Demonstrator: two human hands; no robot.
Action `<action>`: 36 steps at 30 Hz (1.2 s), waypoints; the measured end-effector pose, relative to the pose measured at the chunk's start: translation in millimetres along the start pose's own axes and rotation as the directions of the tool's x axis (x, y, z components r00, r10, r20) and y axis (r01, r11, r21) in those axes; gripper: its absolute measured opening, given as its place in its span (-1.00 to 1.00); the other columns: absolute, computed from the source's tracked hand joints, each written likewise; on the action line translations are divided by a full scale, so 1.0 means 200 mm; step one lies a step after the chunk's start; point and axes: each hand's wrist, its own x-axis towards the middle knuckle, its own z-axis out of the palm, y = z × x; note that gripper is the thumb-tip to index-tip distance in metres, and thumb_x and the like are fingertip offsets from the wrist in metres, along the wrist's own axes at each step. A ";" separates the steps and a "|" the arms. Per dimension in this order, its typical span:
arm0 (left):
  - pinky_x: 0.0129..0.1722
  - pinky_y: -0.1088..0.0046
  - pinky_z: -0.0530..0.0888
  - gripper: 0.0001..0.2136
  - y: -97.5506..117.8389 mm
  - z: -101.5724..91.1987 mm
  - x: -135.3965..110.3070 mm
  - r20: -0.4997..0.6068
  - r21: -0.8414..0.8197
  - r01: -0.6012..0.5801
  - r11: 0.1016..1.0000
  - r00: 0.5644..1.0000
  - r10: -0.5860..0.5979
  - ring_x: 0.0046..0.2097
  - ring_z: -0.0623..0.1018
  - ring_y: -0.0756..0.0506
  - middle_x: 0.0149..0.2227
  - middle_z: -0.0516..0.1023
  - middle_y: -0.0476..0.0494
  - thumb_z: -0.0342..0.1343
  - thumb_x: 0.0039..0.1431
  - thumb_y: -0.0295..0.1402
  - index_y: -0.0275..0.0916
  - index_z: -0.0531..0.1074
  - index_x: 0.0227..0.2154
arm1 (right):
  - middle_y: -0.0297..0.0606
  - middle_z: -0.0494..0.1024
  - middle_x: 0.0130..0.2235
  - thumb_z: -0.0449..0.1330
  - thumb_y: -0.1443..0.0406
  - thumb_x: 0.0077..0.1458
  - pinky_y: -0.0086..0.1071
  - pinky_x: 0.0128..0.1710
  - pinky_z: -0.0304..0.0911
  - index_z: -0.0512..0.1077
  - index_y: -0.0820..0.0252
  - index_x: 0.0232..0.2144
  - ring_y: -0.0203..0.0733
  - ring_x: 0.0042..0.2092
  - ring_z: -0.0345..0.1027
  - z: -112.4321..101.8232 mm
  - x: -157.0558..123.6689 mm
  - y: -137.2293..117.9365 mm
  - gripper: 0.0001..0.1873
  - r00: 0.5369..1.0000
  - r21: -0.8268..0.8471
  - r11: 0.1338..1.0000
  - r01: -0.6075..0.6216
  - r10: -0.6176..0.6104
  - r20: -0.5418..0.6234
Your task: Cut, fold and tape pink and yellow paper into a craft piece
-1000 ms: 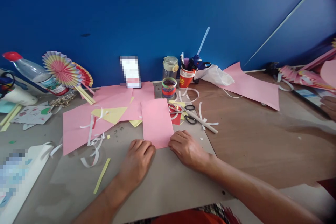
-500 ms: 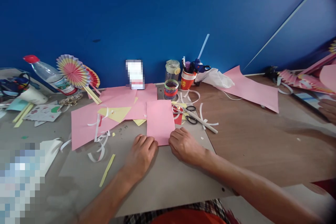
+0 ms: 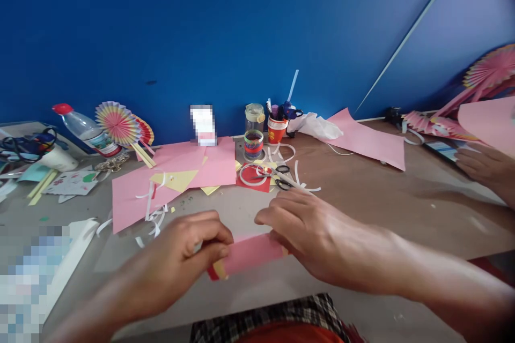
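Observation:
Low over the front of the grey mat (image 3: pixel 249 289), a pink paper (image 3: pixel 252 255) spans the space between my two hands, seen nearly edge-on. Its left end shows a yellow and a red layer. My left hand (image 3: pixel 195 241) pinches that end between thumb and fingers. At the other end, my right hand (image 3: pixel 300 225) is closed around the paper, its thumb hidden underneath. Just beyond the right hand lie scissors (image 3: pixel 284 170), a pale stick (image 3: pixel 295 182) and a red paper piece (image 3: pixel 253 177).
Large pink sheets (image 3: pixel 132 193) with white strips and yellow scraps cover the left back. A clear bottle (image 3: pixel 255 118), a red paper cup (image 3: pixel 277 131) and a phone (image 3: pixel 204 126) stand by the blue wall. Another person's hand (image 3: pixel 485 166) is at far right.
The pink paper was flat on the mat; now it is lifted, tilted and closer to me. Both hands have moved from its lower corners to grip its ends. The view has shifted slightly.

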 end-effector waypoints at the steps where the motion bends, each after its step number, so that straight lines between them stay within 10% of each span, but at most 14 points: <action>1: -0.39 0.54 0.36 -0.79 0.03 -0.06 0.01 0.053 -0.048 0.031 0.998 0.998 -0.028 -0.39 0.45 0.00 -0.43 0.48 0.05 0.03 0.23 -0.22 -0.11 0.51 -0.43 | -0.21 0.48 -0.34 -0.04 0.42 0.22 -0.31 -0.34 0.18 0.42 0.14 -0.19 -0.16 -0.34 0.29 -0.06 0.01 -0.01 -0.75 0.999 0.060 0.998 -0.032 0.031 0.019; 6: -0.48 0.54 0.26 -0.79 -0.01 -0.16 0.16 0.252 -0.176 0.217 0.960 0.953 -0.169 -0.46 0.34 0.01 -0.50 0.42 0.03 0.10 0.05 -0.19 -0.21 0.51 -0.42 | -0.41 0.54 -0.43 0.09 0.42 0.13 -0.45 -0.51 0.11 0.50 0.06 -0.34 -0.29 -0.44 0.36 -0.08 0.12 0.10 -0.79 0.967 0.268 0.937 -0.224 0.178 0.184; 10: -0.50 0.54 0.27 -0.80 -0.26 0.03 0.30 0.197 0.094 0.146 0.985 0.967 -0.163 -0.47 0.38 -0.01 -0.52 0.44 0.03 0.04 0.05 -0.26 -0.24 0.51 -0.44 | -0.40 0.58 -0.42 0.16 0.42 0.06 -0.50 -0.50 0.13 0.52 0.13 -0.40 -0.32 -0.42 0.40 0.21 0.17 0.28 -0.85 0.898 0.251 0.905 -0.345 0.240 0.368; 17: -0.26 0.39 0.31 -0.77 -0.47 0.34 0.33 0.021 0.265 0.092 0.960 0.995 -0.101 -0.33 0.47 -0.09 -0.39 0.53 -0.10 -0.09 0.12 -0.49 -0.21 0.48 -0.45 | -0.19 0.58 -0.31 0.11 0.48 0.09 -0.40 -0.29 0.20 0.51 0.22 -0.37 -0.17 -0.23 0.42 0.62 0.13 0.37 -0.81 0.888 0.028 0.949 -0.313 0.282 0.362; 36: -0.16 0.32 0.30 -0.79 -0.54 0.35 0.26 0.053 0.331 0.063 0.942 0.995 -0.085 -0.23 0.48 -0.11 -0.29 0.49 -0.08 -0.11 0.30 -0.43 -0.19 0.43 -0.33 | -0.15 0.48 -0.29 0.06 0.48 0.11 -0.32 -0.28 0.06 0.41 0.25 -0.36 -0.14 -0.26 0.30 0.65 0.05 0.34 -0.86 0.871 -0.180 0.951 -0.252 0.304 0.387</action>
